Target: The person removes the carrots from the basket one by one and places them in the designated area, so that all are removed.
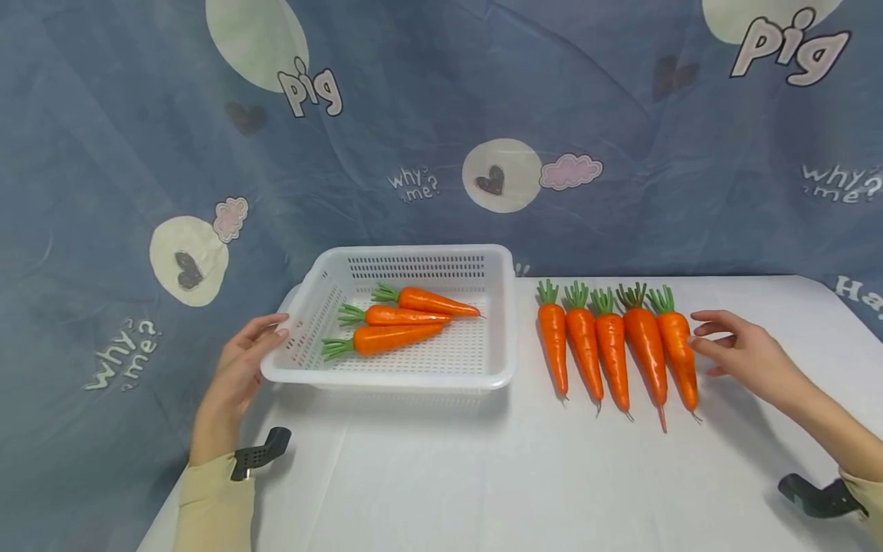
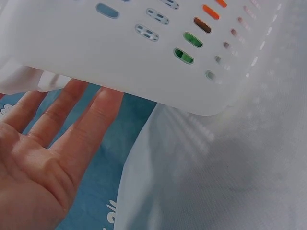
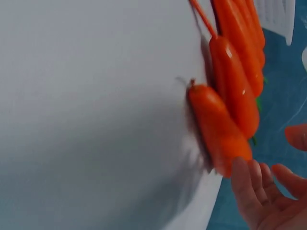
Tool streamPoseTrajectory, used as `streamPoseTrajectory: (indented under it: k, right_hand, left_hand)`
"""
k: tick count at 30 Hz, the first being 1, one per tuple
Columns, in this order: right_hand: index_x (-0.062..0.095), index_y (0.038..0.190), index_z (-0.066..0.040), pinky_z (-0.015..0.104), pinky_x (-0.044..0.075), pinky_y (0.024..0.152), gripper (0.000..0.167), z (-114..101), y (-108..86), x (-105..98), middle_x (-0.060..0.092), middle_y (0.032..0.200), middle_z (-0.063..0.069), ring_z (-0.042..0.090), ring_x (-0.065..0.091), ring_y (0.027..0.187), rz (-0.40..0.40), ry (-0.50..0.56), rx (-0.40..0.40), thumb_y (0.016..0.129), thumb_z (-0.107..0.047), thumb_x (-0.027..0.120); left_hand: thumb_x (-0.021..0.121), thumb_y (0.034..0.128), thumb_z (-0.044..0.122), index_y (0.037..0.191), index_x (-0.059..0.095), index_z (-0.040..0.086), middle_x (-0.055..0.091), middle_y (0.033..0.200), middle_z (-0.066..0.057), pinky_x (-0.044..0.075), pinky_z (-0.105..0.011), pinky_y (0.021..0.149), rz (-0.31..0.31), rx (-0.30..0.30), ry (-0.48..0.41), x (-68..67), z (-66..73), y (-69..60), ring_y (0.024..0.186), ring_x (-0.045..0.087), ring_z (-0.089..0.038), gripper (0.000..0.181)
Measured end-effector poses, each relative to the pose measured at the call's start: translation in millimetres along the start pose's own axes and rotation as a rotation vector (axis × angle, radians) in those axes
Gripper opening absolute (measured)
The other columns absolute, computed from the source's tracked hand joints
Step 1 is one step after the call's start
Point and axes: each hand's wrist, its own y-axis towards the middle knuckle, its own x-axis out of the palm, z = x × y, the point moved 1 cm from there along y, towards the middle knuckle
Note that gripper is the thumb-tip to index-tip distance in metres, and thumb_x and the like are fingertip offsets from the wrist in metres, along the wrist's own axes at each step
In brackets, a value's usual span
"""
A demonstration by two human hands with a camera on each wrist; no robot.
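In the head view I see the end carrot (image 1: 679, 353) on the table (image 1: 579, 475), just beside the right hand (image 1: 748, 356), whose loose fingers grip nothing. It's shiny, so I'd guess slippery, but light and stiff. I'd pinch its fat top, under the green stems (image 1: 661, 299).

In the left wrist view, the left hand (image 2: 53, 153) has nearly straight fingers against the white basket (image 2: 96, 52).

In the right wrist view, fingertips reach the fat end; I can't tell if they touch.

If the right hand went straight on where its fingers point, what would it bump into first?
Probably the carrot at the row's right end. The right hand looks close beside it, maybe touching; depth is hard to tell.
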Motion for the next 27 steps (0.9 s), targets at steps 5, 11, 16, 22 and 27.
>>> streamPoseTrajectory:
  k: [5, 11, 16, 22, 27]
  right_hand:
    - [0.038, 0.141, 0.009, 0.029, 0.056, 0.065, 0.054, -15.8, -3.0, 4.6, 0.050, 0.126, 0.030, 0.040, 0.059, 0.100, -0.010, -0.030, -0.061, 0.102, -0.024, 0.056]
    - [0.044, 0.140, 0.003, 0.044, 0.056, 0.072, 0.053, -37.4, -2.5, 10.5, 0.054, 0.127, 0.026, 0.044, 0.053, 0.108, -0.026, -0.068, -0.098, 0.101, -0.030, 0.058]
    - [0.047, 0.139, -0.001, 0.041, 0.056, 0.073, 0.051, -52.8, -0.5, 20.5, 0.058, 0.124, 0.022, 0.039, 0.056, 0.106, -0.042, -0.057, -0.128, 0.100, -0.031, 0.059]
    - [0.051, 0.137, -0.005, 0.038, 0.054, 0.073, 0.048, -73.1, 2.4, 35.6, 0.061, 0.122, 0.016, 0.032, 0.060, 0.103, -0.065, -0.019, -0.193, 0.098, -0.030, 0.062]
    - [0.054, 0.135, -0.008, 0.036, 0.055, 0.070, 0.045, -89.0, 6.6, 48.0, 0.063, 0.117, 0.010, 0.028, 0.060, 0.099, -0.093, 0.002, -0.237, 0.097, -0.032, 0.064]
  left_hand:
    - [0.069, 0.0944, 0.023, 0.131, 0.056, 0.015, 0.058, 0.119, 0.003, 0.055, -0.025, 0.072, -0.009, 0.009, -0.008, -0.5, -1.2, 0.7, 0.100, 0.060, -0.011, 0.040]
    - [0.068, 0.0951, 0.022, 0.132, 0.055, 0.014, 0.057, 0.119, 0.001, 0.055, -0.025, 0.073, -0.018, 0.020, -0.015, -0.9, -1.4, 1.3, 0.100, 0.060, -0.012, 0.040]
    - [0.069, 0.0944, 0.023, 0.131, 0.056, 0.014, 0.058, 0.118, 0.002, 0.055, -0.025, 0.072, -0.012, 0.012, -0.015, -0.6, -0.5, 1.1, 0.100, 0.060, -0.011, 0.040]
    - [0.069, 0.0943, 0.023, 0.128, 0.058, 0.015, 0.059, 0.116, 0.003, 0.055, -0.025, 0.072, -0.010, 0.015, -0.021, 0.3, 0.4, -0.3, 0.098, 0.061, -0.011, 0.037]
    - [0.068, 0.0949, 0.020, 0.125, 0.060, 0.016, 0.062, 0.110, 0.004, 0.055, -0.025, 0.068, -0.021, 0.031, -0.030, -0.5, 1.8, -1.3, 0.092, 0.064, -0.009, 0.031]
